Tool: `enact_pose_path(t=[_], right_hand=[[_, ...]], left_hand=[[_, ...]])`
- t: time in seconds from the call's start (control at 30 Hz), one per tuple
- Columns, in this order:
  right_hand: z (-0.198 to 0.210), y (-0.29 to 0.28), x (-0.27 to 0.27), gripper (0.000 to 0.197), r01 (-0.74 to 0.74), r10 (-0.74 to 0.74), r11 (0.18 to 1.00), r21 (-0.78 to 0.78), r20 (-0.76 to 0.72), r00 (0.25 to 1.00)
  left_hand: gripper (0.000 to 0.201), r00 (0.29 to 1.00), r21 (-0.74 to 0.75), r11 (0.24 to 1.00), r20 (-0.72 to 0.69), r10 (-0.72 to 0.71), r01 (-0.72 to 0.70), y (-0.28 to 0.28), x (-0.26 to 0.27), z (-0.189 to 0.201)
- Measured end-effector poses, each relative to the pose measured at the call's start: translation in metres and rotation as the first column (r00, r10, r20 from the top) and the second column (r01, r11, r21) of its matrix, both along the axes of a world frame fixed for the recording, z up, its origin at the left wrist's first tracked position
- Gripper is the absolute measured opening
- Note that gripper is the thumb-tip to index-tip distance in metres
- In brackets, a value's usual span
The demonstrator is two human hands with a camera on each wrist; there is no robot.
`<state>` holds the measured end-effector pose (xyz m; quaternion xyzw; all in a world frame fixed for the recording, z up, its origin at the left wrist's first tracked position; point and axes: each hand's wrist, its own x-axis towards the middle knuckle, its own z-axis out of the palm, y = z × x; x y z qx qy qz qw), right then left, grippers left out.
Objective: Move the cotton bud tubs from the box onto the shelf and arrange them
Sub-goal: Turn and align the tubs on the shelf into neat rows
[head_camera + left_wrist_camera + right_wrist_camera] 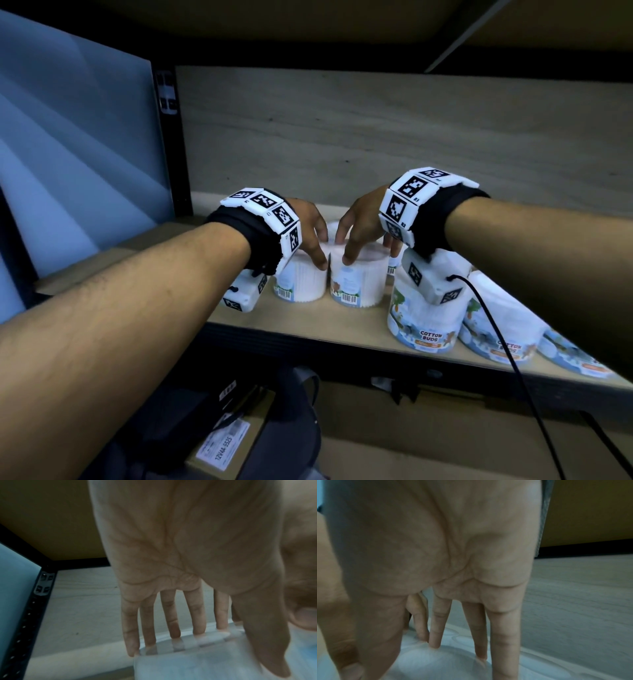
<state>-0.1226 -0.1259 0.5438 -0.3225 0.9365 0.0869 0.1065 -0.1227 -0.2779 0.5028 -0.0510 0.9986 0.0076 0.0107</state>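
Note:
Two white cotton bud tubs stand side by side on the wooden shelf [294, 323], barcodes facing me. My left hand [317, 241] grips the left tub [301, 286] from above, thumb down its right side. In the left wrist view its fingers [171, 616] reach over the far rim of that tub [197, 666]. My right hand [359, 236] holds the right tub [358, 286] the same way, with its fingers [477, 628] on the lid [450, 669]. The two tubs nearly touch.
More tubs labelled COTTON BUDS [426, 329] run in a row along the shelf's front edge to the right, with another tub [394, 267] behind. A black upright post [173, 144] bounds the shelf on the left. A labelled cardboard box [226, 442] sits below.

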Motion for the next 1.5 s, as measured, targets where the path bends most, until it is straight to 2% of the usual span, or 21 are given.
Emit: enact_pose_path(t=[0.1, 0.23, 0.47, 0.57, 0.67, 0.77, 0.87, 1.0, 1.23, 1.37, 1.5], right_hand=[[-0.003, -0.002, 0.006, 0.054, 0.007, -0.005, 0.999, 0.031, -0.034, 0.999], [-0.003, -0.001, 0.015, 0.052, 0.013, -0.014, 0.999, -0.035, -0.011, 1.000], [-0.004, 0.002, 0.027, 0.051, 0.110, -0.092, 0.985, -0.135, 0.132, 0.987], [0.001, -0.001, 0.028, 0.063, 0.163, -0.138, 0.968, -0.190, 0.140, 0.981], [0.008, -0.005, 0.030, 0.075, 0.205, -0.185, 0.945, -0.254, 0.100, 0.978], [0.008, -0.005, 0.033, 0.070, 0.183, -0.171, 0.958, -0.223, 0.073, 0.983], [0.003, -0.004, 0.036, 0.070, 0.183, -0.177, 0.969, -0.166, 0.046, 0.983], [-0.002, -0.008, 0.033, 0.072, 0.185, -0.186, 0.977, -0.110, 0.007, 0.983], [-0.011, -0.014, 0.022, 0.067, 0.184, -0.182, 0.981, -0.067, 0.037, 0.983], [-0.009, -0.011, 0.012, 0.067, 0.154, -0.149, 0.988, -0.035, 0.113, 0.982], [-0.010, -0.003, 0.009, 0.063, 0.119, -0.098, 0.988, -0.095, 0.202, 0.974]], left_hand=[[0.059, 1.000, 0.007, 1.000, 0.008, 0.020, -0.020, 0.001, 0.012, 0.001], [0.064, 0.998, -0.003, 0.999, 0.039, 0.054, -0.054, 0.002, 0.025, 0.003], [0.072, 0.996, -0.040, 0.998, 0.072, 0.044, -0.041, 0.004, 0.049, 0.006], [0.083, 0.997, -0.024, 0.999, 0.066, 0.031, -0.029, 0.006, 0.059, 0.009], [0.084, 0.996, 0.004, 1.000, 0.090, 0.011, -0.011, 0.006, 0.066, 0.021], [0.083, 0.985, -0.037, 0.999, 0.170, -0.001, 0.008, 0.004, 0.066, 0.030], [0.072, 0.970, -0.027, 1.000, 0.243, 0.007, 0.000, 0.002, 0.060, 0.028], [0.063, 0.964, 0.120, 0.992, 0.265, 0.007, -0.040, -0.007, 0.055, 0.022], [0.060, 0.970, 0.257, 0.962, 0.240, 0.026, -0.090, -0.005, 0.057, 0.021], [0.055, 0.986, 0.297, 0.947, 0.142, 0.086, -0.126, -0.003, 0.057, 0.014], [0.056, 0.987, 0.227, 0.961, 0.063, 0.146, -0.157, 0.003, 0.061, 0.011]])
